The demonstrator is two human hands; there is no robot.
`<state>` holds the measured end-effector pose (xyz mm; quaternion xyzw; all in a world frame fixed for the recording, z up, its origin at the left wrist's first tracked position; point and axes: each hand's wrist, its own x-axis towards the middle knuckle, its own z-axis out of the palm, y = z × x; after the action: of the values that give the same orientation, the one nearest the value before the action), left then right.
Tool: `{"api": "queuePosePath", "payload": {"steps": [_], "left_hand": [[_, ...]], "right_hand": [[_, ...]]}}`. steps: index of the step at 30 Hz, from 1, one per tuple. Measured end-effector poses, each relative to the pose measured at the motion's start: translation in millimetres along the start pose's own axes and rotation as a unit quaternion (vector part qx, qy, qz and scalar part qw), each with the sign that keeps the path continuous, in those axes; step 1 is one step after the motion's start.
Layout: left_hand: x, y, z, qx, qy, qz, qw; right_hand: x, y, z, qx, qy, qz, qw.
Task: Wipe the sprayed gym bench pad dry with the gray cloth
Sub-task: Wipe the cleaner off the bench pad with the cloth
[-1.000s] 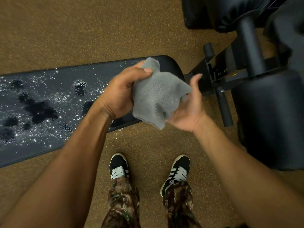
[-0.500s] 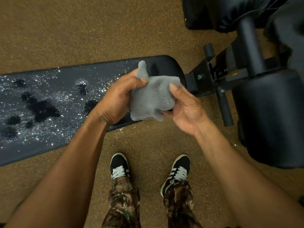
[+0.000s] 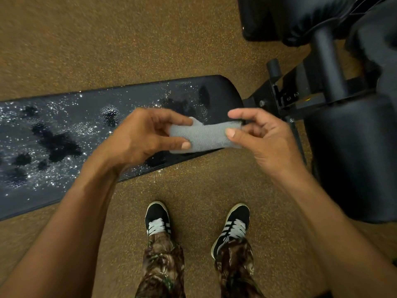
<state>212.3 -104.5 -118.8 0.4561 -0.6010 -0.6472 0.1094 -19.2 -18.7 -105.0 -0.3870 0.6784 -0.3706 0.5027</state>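
Gray cloth folded into a flat strip, pinched at its ends by left hand and right hand, above wet black pad. Brown speckled floor.

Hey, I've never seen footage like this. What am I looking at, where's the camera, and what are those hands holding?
The camera sits on a person's head and looks down, so the two arms are that person's own; no machine is involved. The left hand and the right hand each pinch one end of a folded gray cloth, holding it over the right end of a long black bench pad. The pad is wet with shiny spray droplets. Below are the person's shoes on a speckled brown floor. On the right stands other black padded gym equipment.
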Motion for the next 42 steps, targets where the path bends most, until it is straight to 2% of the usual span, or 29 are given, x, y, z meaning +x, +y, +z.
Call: {"api": "queuePosePath", "payload": {"steps": [3, 5, 6, 8, 10, 12, 15, 17, 20, 26, 35, 42], "left_hand": [[0.3, 9.8, -5.9, 0.07, 0.058, -0.009, 0.996], [11.8, 7.6, -3.5, 0.145, 0.101, -0.04, 0.983], [19.8, 2.7, -1.2, 0.219, 0.13, -0.054, 0.965], [32.6, -11.5, 6.0, 0.349, 0.221, -0.064, 0.908], [36.8, -21.1, 23.1, 0.387, 0.281, -0.017, 0.878], [35.0, -28.8, 51.4, 0.434, 0.235, 0.013, 0.869], [32.3, -48.6, 98.0, 0.525, 0.098, -0.026, 0.845], [36.9, -63.1, 116.8, 0.538, 0.093, -0.039, 0.837], [50.4, -70.2, 126.3, 0.519, 0.138, -0.028, 0.843], [67.6, -71.8, 128.3, 0.507, 0.164, -0.023, 0.846], [91.5, -55.2, 109.5, 0.536, 0.119, -0.024, 0.836], [135.4, -37.5, 69.5, 0.509, 0.202, 0.025, 0.836]], "right_hand": [[5.9, -9.3, -2.9, -0.003, -0.007, 0.018, 1.0], [25.6, -1.6, -1.6, -0.074, -0.006, 0.048, 0.996], [37.7, 6.8, -2.0, -0.13, 0.005, 0.062, 0.99], [59.3, 24.6, -4.3, -0.222, 0.052, 0.069, 0.971], [73.9, 41.6, -5.3, -0.261, 0.089, 0.049, 0.96], [84.9, 56.6, -5.3, -0.327, 0.101, -0.01, 0.94], [101.0, 73.4, -6.9, -0.408, 0.082, -0.069, 0.907], [109.7, 82.7, -6.6, -0.436, 0.035, -0.075, 0.896], [113.0, 95.7, -3.5, -0.431, -0.01, -0.075, 0.899], [108.8, 106.2, -3.7, -0.369, 0.027, -0.099, 0.924], [104.0, 111.5, 1.3, -0.378, 0.059, -0.099, 0.919], [103.5, 111.1, 3.6, -0.379, 0.065, -0.108, 0.917]]}}
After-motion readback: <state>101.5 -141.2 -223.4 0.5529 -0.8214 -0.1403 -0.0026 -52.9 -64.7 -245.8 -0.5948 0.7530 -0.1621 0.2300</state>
